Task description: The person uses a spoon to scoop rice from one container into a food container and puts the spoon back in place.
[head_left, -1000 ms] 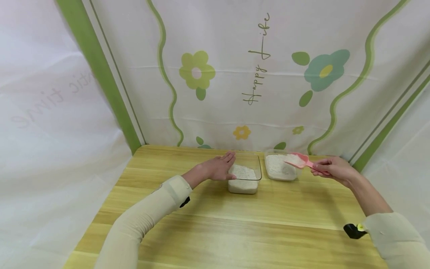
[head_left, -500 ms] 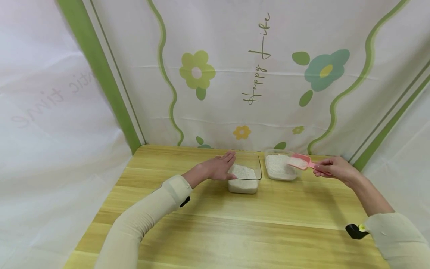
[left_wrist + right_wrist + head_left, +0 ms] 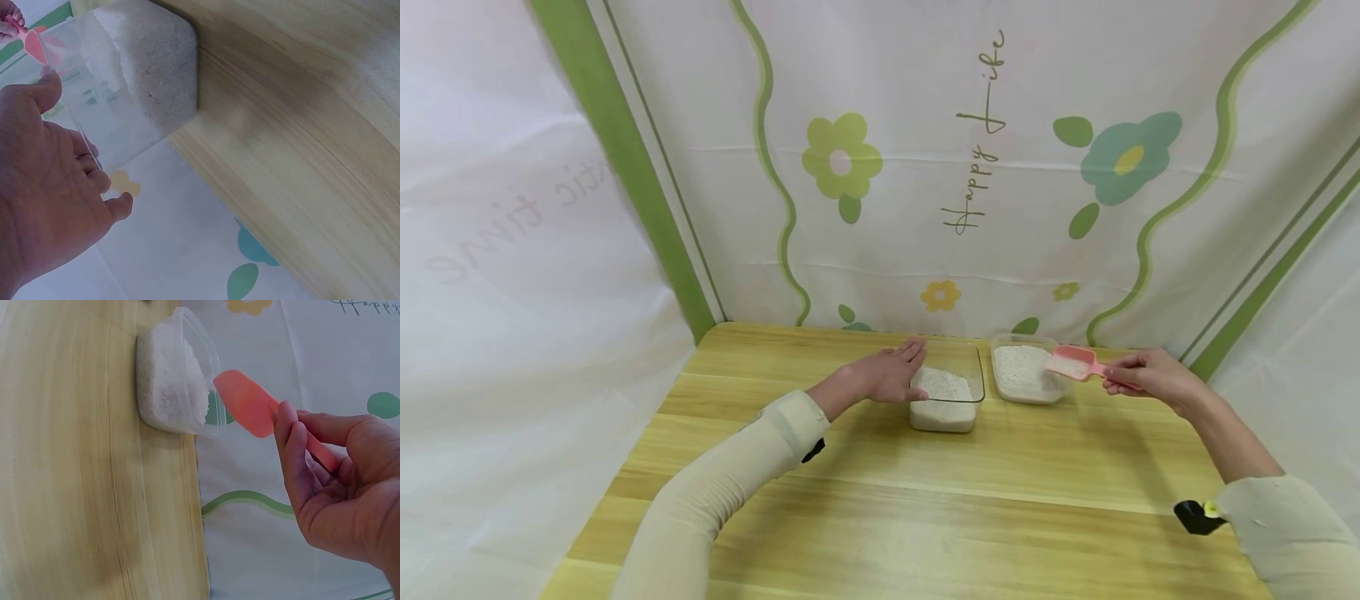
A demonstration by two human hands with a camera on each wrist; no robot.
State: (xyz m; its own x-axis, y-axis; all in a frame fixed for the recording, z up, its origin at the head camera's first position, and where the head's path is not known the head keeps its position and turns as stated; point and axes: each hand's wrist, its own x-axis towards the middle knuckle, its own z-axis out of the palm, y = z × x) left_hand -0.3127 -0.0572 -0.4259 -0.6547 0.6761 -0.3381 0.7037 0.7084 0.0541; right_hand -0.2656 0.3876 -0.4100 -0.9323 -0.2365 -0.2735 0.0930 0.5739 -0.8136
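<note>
My left hand (image 3: 886,375) holds the left side of a clear container (image 3: 943,417) half filled with white powder (image 3: 945,385). In the left wrist view, its thumb and bent fingertips lie at the container's rim. My right hand (image 3: 1156,383) grips the handle of a pink scoop (image 3: 1077,363), with the shaft between thumb and fingers. White powder lies in the scoop's bowl, which hangs over the right edge of a second clear container (image 3: 1028,398). That one holds white powder too, and is lower. In the right wrist view the underside of the scoop (image 3: 245,403) shows above its rim.
Both containers stand side by side near the back edge of a wooden table (image 3: 925,517). A white curtain (image 3: 895,242) printed with flowers hangs right behind it. More white sheeting (image 3: 535,333) hangs at the left side.
The scoop has shifted slightly right and down, and its bowl has tilted. The heap of powder in it looks smaller. My left hand and both containers have stayed put.
</note>
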